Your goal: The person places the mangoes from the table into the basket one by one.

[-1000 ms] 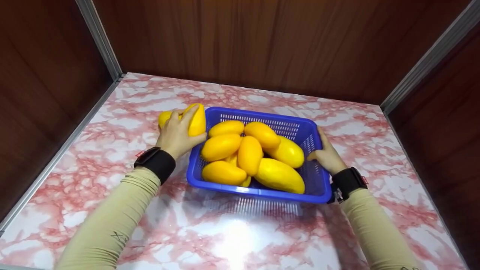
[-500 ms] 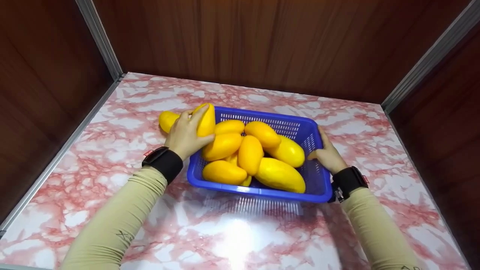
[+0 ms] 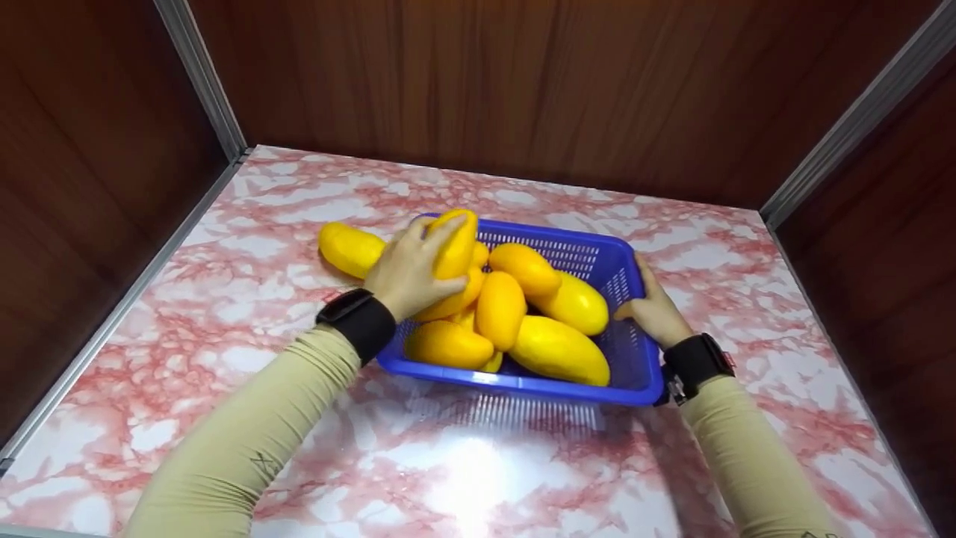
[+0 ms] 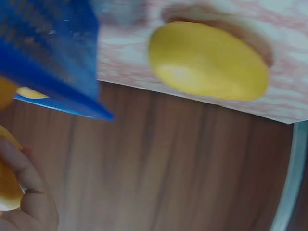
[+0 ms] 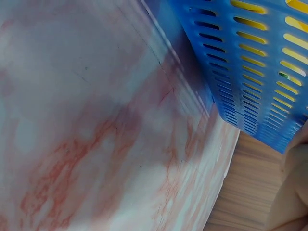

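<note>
In the head view my left hand grips a yellow mango over the left part of a blue plastic basket. The fingers reach across the fruit's far side, the thumb along its near side. Only a slice of this mango shows in the left wrist view. On the opposite short side, my right hand holds the basket rim, thumb inside and fingers outside. Several orange-yellow mangoes and larger yellow fruits lie heaped in the basket; my left hand partly hides those on the left.
Another yellow fruit lies on the table left of the basket, partly behind the left hand in the head view. The red-and-white marbled tabletop is bounded by dark wood-grain panels with metal corner strips.
My left hand has moved right with its mango, from beside the basket's left rim to over the fruit inside, exposing more of the loose yellow fruit. My right hand stays at the rim.
</note>
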A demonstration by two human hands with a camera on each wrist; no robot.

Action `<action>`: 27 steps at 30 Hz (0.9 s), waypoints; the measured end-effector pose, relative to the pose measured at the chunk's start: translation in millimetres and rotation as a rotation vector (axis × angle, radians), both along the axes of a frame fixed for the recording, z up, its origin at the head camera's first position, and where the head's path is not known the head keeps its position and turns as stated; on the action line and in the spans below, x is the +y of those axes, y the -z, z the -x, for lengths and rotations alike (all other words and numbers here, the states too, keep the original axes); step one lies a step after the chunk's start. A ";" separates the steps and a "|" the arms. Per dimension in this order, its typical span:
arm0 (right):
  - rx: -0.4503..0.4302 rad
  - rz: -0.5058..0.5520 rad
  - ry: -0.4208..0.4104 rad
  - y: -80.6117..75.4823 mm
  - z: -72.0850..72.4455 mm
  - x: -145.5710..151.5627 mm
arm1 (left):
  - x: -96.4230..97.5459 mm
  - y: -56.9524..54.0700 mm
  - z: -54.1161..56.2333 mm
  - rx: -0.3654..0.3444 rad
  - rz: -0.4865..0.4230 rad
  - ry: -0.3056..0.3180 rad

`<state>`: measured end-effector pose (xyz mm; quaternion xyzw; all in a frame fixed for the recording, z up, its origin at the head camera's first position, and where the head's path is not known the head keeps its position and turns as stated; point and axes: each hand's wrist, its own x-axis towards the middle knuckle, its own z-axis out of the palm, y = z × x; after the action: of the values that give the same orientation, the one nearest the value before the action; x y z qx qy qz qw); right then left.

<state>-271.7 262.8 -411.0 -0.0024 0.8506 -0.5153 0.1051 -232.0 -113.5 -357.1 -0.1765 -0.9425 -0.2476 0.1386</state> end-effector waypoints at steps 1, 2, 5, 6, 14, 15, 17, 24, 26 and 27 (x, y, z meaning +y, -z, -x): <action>0.001 -0.001 0.002 0.2 0.0 0.6 | 5.4 -0.5 -0.9 0.002 0.009 0.024; 0.001 -0.001 0.005 0.5 0.0 1.0 | 10.6 -0.7 -1.9 0.006 0.020 0.047; 0.012 -0.019 0.012 0.8 0.4 1.5 | 24.1 -0.1 -4.3 0.014 0.047 0.109; 0.014 -0.021 0.012 1.0 0.4 1.2 | 27.8 0.5 -4.9 0.017 0.054 0.127; 0.027 -0.047 0.005 2.2 0.9 0.6 | 46.2 2.4 -5.9 -0.047 0.122 0.181; 0.026 -0.048 0.006 2.3 0.9 0.5 | 47.9 1.8 -5.9 -0.058 0.124 0.186; 0.026 -0.050 0.008 2.7 1.0 0.4 | 51.5 0.9 -6.1 -0.073 0.126 0.199; 0.022 -0.019 0.006 2.7 0.6 -0.4 | 65.6 -2.9 -7.3 -0.090 0.136 0.243; 0.023 -0.013 0.004 2.4 0.5 -0.3 | 70.6 -4.4 -7.9 -0.099 0.151 0.258; 0.023 -0.012 0.003 2.0 0.4 -0.1 | 73.3 -5.1 -8.2 -0.102 0.160 0.264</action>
<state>-272.1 262.7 -413.0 -0.0061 0.8548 -0.5103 0.0945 -223.8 -40.1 -352.1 -0.2964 -0.9337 -0.1965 0.0425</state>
